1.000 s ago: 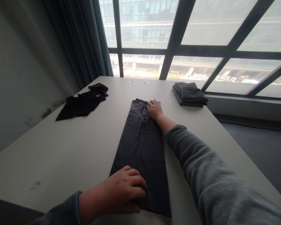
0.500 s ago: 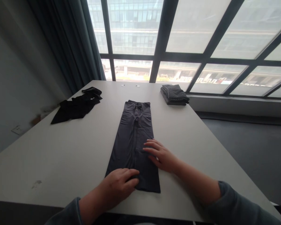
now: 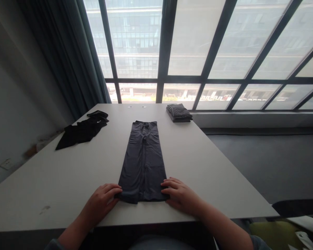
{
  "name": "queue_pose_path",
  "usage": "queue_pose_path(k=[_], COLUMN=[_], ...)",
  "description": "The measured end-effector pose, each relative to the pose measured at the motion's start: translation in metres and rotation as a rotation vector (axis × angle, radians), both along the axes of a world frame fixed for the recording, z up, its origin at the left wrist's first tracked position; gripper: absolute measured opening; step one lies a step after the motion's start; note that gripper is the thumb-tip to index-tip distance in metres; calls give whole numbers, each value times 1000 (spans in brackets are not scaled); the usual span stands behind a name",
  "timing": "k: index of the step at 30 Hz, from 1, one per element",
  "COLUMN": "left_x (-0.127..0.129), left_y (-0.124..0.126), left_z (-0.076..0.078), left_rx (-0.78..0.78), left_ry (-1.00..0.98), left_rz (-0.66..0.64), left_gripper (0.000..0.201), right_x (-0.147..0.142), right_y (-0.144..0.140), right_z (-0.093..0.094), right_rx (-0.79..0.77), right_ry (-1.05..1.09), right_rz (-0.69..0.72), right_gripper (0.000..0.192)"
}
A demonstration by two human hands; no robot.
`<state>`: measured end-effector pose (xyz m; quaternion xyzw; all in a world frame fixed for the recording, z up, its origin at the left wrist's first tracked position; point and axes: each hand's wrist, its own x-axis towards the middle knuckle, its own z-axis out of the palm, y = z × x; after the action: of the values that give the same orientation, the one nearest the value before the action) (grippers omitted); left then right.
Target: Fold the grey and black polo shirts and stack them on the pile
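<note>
both hands now at near hem of dark folded trousers: left hand pinching left corner, right hand fingers on right corner, pulled back from waistband a second ago. trousers lie lengthwise mid table. black garment far left, striped folded pile far right.

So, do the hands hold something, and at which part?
Both hands grip the dark folded garment at its near end: the left hand at the left corner, the right hand at the right corner.

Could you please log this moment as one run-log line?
left hand: on near-left corner | right hand: on near-right corner | dark garment: flat, lengthwise
</note>
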<state>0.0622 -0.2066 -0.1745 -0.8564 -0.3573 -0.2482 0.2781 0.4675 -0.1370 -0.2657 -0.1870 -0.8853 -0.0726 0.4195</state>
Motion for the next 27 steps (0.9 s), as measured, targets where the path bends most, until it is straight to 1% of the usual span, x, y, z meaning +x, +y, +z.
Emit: queue_pose_path(k=[2,4,8,10,12,14,17,19,21,24,27], left_x=[9,19,30,30,26,20,13,11,12,14,16], left_y=[4,7,7,4,0,-3,-6,-6,-4,1,4], left_z=[-5,-8,-6,-3,0,4,8,10,9,4,2], left_rx=[43,59,-23,-87,-147,-206,-279,-300,-275,-183,-135], left_ry=[-45,-72,-88,-106,-124,-134,-148,-152,-160,-176,-139], left_rz=[13,19,-17,-65,-117,-152,-169,-164,-132,-66,-36], left_gripper=[30,27,21,22,25,31,39,40,40,36,31], right_x=[-7,-14,-21,-21,-20,-17,-16,-17,-18,-20,-21], right_y=[-3,-8,-16,-19,-21,-23,-22,-19,-15,-13,-15], right_z=[-4,-8,-13,-13,-12,-11,-10,-11,-11,-8,-5], right_rx=[55,100,172,161,114,68,33,24,21,22,33], right_ry=[49,84,176,211,215,194,180,197,205,202,196], right_rz=[-12,-21,-83,-81,-29,37,68,50,27,-7,-24], right_gripper=[32,33,30,29,31,38,49,49,44,35,28])
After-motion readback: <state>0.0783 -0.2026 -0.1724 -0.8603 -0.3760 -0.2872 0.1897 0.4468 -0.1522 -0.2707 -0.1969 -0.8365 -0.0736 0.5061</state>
